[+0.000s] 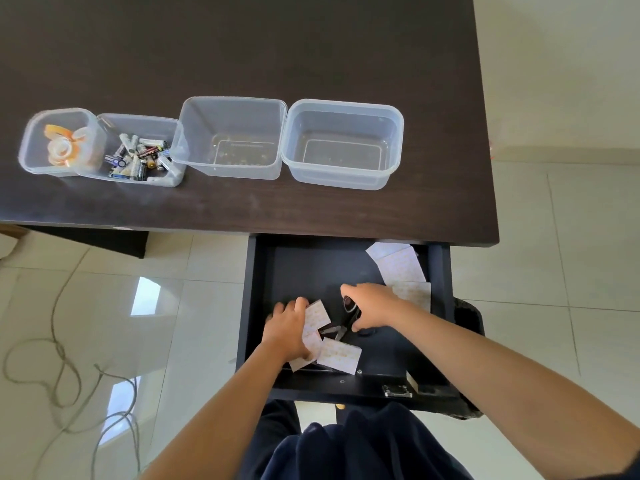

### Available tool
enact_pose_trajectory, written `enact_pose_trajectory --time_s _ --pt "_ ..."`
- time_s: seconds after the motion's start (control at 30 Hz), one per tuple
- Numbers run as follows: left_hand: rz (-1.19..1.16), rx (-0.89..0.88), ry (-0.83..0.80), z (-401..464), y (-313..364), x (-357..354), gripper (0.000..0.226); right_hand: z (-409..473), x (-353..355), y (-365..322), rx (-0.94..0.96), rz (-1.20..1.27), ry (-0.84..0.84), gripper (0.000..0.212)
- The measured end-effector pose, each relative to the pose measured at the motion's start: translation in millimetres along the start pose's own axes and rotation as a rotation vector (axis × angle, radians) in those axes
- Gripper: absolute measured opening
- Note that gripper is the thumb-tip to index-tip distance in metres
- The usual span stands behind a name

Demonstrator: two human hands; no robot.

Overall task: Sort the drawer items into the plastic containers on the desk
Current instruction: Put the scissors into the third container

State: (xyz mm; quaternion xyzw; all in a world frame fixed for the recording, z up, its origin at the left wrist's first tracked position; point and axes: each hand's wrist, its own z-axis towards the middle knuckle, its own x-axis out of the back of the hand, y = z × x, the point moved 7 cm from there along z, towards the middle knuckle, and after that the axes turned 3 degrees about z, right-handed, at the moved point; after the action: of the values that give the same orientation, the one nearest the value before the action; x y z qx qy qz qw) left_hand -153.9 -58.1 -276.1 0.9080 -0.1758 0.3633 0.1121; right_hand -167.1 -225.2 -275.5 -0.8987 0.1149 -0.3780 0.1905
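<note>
Down in the open drawer (pixel 263 306), lower middle of frame, left hand (pixel 287 329) pinches a few cards (pixel 317 318), probably stacking them into one grab. Right hand (pixel 372 306) curls over the scissors (pixel 346 318). Two containers (pixel 341 143) upper middle sit empty; batteries (pixel 138 155) upper left, labels unreadable.

Bright, even daylight fills the scene. Window glare shows as pale patches on the glossy floor (pixel 145 296), and the dark worktop (pixel 242 46) carries a soft sheen. Shadows are faint. Wide-angle distortion bends the edges; the focus is slightly soft throughout.
</note>
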Motion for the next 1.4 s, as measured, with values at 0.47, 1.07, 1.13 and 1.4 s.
enact_pose_trajectory --time_s 0.47,1.07,1.13,1.4 --pt "-0.207 -0.001 -0.029 -8 -8 0 0.073 -55 -2 12 -0.121 0.253 0.166 0.041" --pt "-0.004 -0.136 -0.038 -7 1 -14 0.099 -93 -14 19 -0.228 0.529 0.313 0.042" --pt "-0.014 -0.150 0.011 -7 2 -14 0.093 -93 -13 20 -0.233 0.536 0.315 0.042" --pt "-0.357 0.006 0.312 -6 -7 21 0.084 -95 -15 26 -0.258 0.559 0.332 0.041"
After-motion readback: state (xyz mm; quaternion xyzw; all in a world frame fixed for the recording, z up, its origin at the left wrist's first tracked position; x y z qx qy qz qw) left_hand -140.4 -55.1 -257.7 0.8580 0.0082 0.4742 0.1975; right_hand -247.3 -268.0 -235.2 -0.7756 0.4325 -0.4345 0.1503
